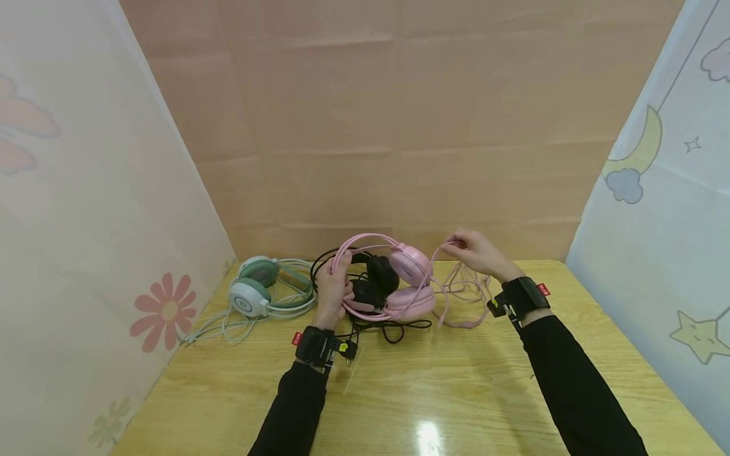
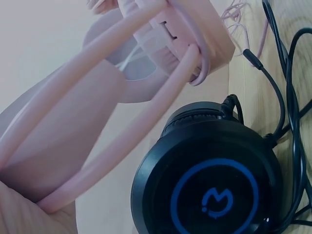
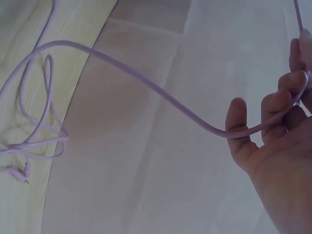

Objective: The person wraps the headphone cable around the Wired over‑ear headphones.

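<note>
My left hand (image 1: 333, 288) grips the headband of a pink headset (image 1: 412, 265), which is held up on its side with its ear cups to the right. In the left wrist view the twin pink headband tubes (image 2: 131, 129) run from the palm to an ear cup. My right hand (image 1: 474, 253) holds the headset's pink cable (image 3: 165, 95) with curled fingers, raised off the table. From there the cable falls to a loose tangle (image 1: 464, 283) on the wood. Behind and under the pink headset lies a black headset (image 2: 214, 180), partly covered in the head view.
A white and green headset (image 1: 251, 297) lies at the left, its pale cable (image 1: 225, 326) trailing toward the table's left edge. Black cable loops (image 1: 393, 329) spread in front of the black headset. Brown paper (image 1: 365, 126) covers the back wall, and printed panels flank the wooden table (image 1: 456, 386).
</note>
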### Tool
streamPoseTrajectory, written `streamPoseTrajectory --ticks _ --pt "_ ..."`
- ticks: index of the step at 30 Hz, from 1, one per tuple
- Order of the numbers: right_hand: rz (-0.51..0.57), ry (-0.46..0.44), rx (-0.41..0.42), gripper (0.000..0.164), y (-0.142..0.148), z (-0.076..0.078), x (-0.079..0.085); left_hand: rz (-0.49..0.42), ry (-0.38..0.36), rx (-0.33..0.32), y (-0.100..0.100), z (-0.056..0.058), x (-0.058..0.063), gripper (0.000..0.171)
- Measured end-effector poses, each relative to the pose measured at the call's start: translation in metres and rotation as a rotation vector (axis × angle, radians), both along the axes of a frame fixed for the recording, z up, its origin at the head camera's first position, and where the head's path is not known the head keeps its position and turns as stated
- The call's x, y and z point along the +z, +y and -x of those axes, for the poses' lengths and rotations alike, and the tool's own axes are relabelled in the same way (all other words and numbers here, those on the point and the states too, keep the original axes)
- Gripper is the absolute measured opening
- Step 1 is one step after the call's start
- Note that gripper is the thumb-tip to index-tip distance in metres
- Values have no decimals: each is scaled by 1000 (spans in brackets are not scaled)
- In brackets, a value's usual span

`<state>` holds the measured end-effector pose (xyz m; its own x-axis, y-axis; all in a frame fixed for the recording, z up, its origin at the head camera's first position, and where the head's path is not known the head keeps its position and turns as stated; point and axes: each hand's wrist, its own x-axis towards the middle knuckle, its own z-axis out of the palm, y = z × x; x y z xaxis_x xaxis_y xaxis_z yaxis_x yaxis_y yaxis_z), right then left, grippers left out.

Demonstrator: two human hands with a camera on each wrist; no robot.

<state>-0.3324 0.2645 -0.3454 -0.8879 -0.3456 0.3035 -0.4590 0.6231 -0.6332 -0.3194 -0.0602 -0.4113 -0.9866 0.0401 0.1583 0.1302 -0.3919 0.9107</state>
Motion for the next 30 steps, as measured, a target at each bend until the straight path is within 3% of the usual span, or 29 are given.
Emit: streamPoseTrajectory --ticks 3,8,20,30 --pt "19 -21 34 20 -5 6 4 16 5 -15 2 2 2 33" --pt "46 -50 12 26 -12 15 4 55 17 -55 5 5 6 38" --pt "72 -14 5 26 -29 27 -2 103 -20 -147 6 6 7 38" --pt "25 1 -11 28 -29 29 -11 -24 -58 -214 2 4 6 32"
